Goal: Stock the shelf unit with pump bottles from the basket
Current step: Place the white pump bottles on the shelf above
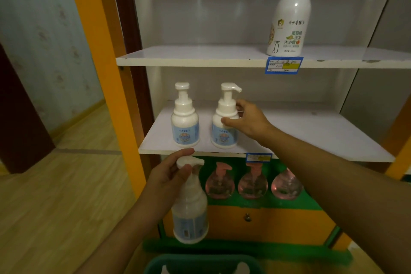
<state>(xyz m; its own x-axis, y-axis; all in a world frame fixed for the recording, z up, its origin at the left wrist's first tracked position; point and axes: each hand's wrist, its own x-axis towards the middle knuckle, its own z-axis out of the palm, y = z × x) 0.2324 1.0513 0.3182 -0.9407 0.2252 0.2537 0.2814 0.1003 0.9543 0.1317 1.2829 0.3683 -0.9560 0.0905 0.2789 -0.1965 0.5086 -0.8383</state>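
Shelf unit (311,131): middle board holds two white pump bottles at its left; set the next one just beside them, upright, spout turned the same way.
Basket (155,262): teal rim at the bottom edge; something white shows inside, unclear what.
Right hand (249,121): fingers curl round the second shelved bottle (223,127); steady it before letting go.
Left hand (169,176): pinches a third bottle (191,207) by its pump neck, below the board; support its base when lifting.
Lower shelf: three pink bottles (252,181), liquid inside.
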